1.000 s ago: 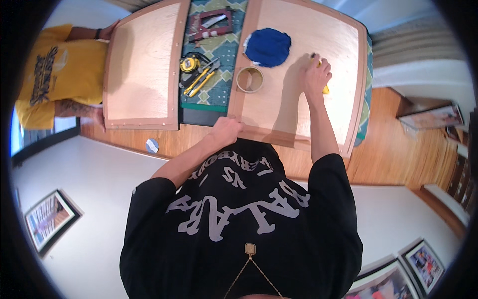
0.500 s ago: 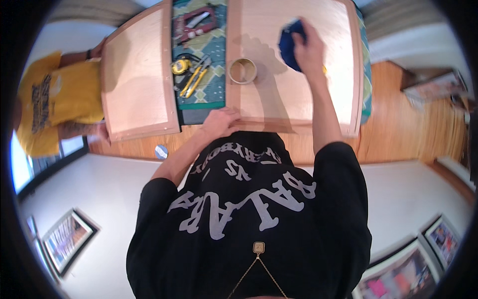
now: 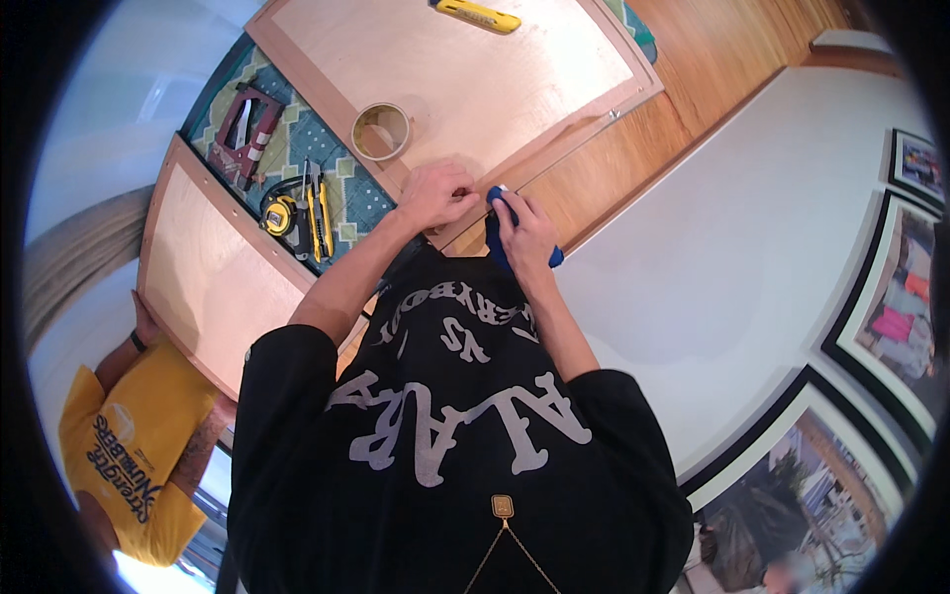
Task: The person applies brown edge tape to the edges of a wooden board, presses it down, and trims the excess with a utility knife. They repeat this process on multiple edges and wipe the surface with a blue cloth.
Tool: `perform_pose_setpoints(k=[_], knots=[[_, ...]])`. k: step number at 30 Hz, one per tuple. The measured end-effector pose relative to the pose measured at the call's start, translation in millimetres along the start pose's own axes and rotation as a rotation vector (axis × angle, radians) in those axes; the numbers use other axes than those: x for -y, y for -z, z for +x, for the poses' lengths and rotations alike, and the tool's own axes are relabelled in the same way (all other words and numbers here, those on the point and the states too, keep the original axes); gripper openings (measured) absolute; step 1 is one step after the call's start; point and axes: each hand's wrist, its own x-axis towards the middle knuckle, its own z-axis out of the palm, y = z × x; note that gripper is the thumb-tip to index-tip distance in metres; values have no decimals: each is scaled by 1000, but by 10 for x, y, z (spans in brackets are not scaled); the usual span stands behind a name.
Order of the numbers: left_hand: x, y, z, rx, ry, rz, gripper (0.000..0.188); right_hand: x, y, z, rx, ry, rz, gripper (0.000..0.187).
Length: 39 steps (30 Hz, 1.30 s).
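Observation:
My left hand (image 3: 435,196) rests at the near corner of a framed wooden panel (image 3: 495,89). Its fingers are curled in, and whatever they pinch is hidden. Just right of it, my right hand (image 3: 529,236) grips a crumpled blue cloth (image 3: 496,241) beside the panel's near edge. On the panel, beyond my left hand, a tan roll of tape (image 3: 380,111) lies flat. Farther off, a yellow utility knife (image 3: 478,14) lies on the same panel.
A patterned green cloth (image 3: 346,188) between the panels bears a dark red staple gun (image 3: 247,136), a yellow tape measure (image 3: 278,215) and yellow-black cutters (image 3: 318,218). A co-worker in a yellow shirt (image 3: 148,416) holds a second panel (image 3: 213,262). Framed pictures hang right.
My right hand has come down from above the panel to its near edge, bringing the blue cloth. My left hand's fingers have curled in. The view has turned, uncovering the yellow knife.

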Motion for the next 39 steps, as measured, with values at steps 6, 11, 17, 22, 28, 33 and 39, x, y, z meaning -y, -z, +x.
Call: perform_pose_setpoints(k=[6, 11, 17, 22, 28, 33, 39], knots=[[94, -59, 27, -292, 58, -95, 22, 159, -123, 4, -3, 25, -135, 11], [110, -51, 7, -381, 2, -61, 18, 29, -135, 292, 1, -104, -84, 12], [142, -72, -15, -426, 46, -96, 17, -740, 160, 1210, -146, -113, -274, 13], [180, -93, 11, -446, 60, -161, 19, -872, 313, 1548, -198, -113, -264, 15], [158, -92, 37, -430, 156, -282, 24, -115, -62, 525, -57, -24, -105, 8], [173, -109, 39, -444, 167, -299, 24, 563, -349, -333, 214, 52, -11, 3], [201, -56, -44, -440, 182, -304, 27, -76, -72, 449, 283, -29, -16, 17]])
